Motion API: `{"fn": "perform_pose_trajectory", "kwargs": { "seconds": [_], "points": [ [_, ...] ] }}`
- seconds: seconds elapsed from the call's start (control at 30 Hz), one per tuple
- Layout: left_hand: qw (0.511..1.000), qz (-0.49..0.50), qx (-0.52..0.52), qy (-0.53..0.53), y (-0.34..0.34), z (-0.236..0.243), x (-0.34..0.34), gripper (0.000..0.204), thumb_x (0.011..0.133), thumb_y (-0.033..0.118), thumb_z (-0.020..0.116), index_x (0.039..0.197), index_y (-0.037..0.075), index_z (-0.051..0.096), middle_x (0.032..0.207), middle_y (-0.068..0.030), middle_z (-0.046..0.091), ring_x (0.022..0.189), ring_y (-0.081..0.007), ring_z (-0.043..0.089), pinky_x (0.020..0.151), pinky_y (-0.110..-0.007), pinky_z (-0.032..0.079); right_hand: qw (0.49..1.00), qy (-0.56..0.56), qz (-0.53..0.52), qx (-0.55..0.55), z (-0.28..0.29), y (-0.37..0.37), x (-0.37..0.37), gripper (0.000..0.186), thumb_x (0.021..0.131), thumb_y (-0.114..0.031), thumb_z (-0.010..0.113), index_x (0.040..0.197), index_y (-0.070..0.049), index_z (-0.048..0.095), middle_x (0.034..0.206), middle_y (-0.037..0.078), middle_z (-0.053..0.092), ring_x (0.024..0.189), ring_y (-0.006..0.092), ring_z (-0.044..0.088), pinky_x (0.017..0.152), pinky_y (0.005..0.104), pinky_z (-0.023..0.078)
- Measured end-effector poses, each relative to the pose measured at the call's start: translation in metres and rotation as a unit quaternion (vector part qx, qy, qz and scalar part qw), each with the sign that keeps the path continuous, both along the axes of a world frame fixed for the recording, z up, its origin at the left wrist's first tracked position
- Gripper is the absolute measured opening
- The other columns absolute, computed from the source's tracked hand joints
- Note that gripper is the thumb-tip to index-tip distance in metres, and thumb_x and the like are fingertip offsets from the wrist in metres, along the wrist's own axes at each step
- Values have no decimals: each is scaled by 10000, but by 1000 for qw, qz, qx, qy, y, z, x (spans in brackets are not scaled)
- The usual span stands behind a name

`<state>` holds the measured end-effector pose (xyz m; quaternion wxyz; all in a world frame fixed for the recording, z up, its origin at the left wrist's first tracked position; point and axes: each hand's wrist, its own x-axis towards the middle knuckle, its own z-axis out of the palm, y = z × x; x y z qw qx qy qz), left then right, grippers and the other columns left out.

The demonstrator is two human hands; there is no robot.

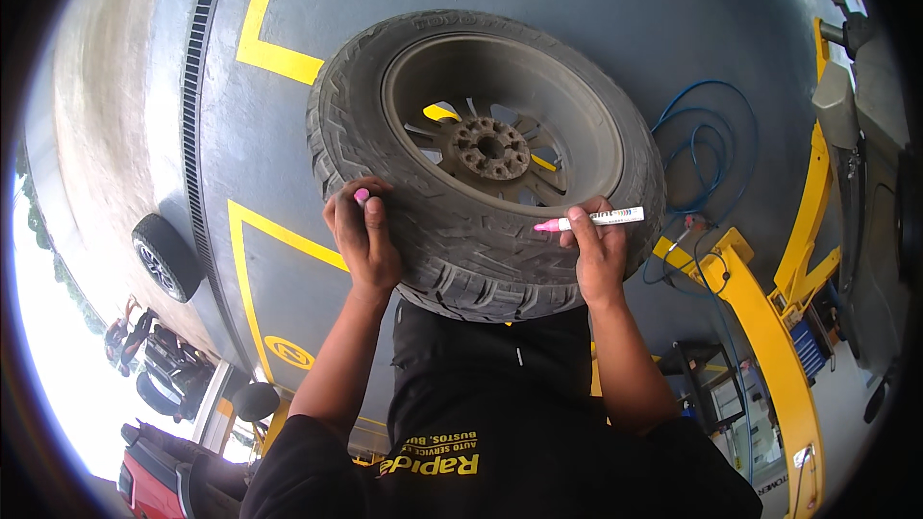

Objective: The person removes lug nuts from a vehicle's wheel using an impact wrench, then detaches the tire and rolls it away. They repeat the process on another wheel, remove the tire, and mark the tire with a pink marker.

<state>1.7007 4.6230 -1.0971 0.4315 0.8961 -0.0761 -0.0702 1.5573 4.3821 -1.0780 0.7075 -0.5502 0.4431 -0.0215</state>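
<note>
A large black tyre on a dusty grey wheel rim stands tilted in front of my legs. Its treaded side is toward me, and the inside of the rim and its hub show. My right hand is closed round a white paint marker, whose uncapped pink tip points left over the tread. At the tyre's left side, my left hand rests on the tread with curled fingers and holds a small pink marker cap by the thumb.
Blue air hose lies coiled right of the tyre, near a yellow lift arm and a raised vehicle. Another wheel lies at the left, beside a floor drain grate. Yellow lines mark the grey floor.
</note>
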Motion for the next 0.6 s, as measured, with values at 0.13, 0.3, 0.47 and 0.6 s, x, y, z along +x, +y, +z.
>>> {"fn": "perform_pose_trajectory", "kwargs": {
  "seconds": [0.13, 0.3, 0.47, 0.6],
  "points": [
    [1000, -7, 0, -14, 0, 4, 4, 290, 1025, 283, 470, 1008, 42, 630, 1034, -91, 648, 1061, -278, 492, 1015, -382, 315, 1000, -3, 2, -10, -4, 0, 0, 197, 988, -215, 623, 905, -49, 556, 745, 6, 575, 657, 61, 538, 611, 212, 422],
    [1000, -7, -5, -11, -2, 10, 7, 282, 1022, 277, 472, 1000, 49, 636, 1016, -83, 648, 1058, -274, 496, 1015, -380, 312, 1000, -17, -20, 12, -1, -4, 6, 182, 990, -202, 616, 904, -52, 560, 752, 1, 573, 655, 57, 536, 613, 208, 429],
    [1000, -3, -7, -12, -1, 6, 7, 274, 1018, 271, 475, 989, 53, 638, 1008, -79, 648, 1058, -273, 496, 1016, -377, 310, 999, -13, -29, 20, 0, -2, 8, 175, 990, -199, 613, 904, -56, 562, 766, 0, 572, 651, 58, 531, 615, 205, 433],
    [1000, -1, -19, 0, -1, 6, 5, 275, 1014, 277, 481, 980, 55, 640, 1002, -73, 648, 1055, -270, 498, 1015, -375, 309, 999, -4, -32, 22, -1, -2, 6, 174, 990, -199, 613, 908, -54, 562, 772, 0, 575, 654, 59, 534, 616, 206, 435]
  ]
}}
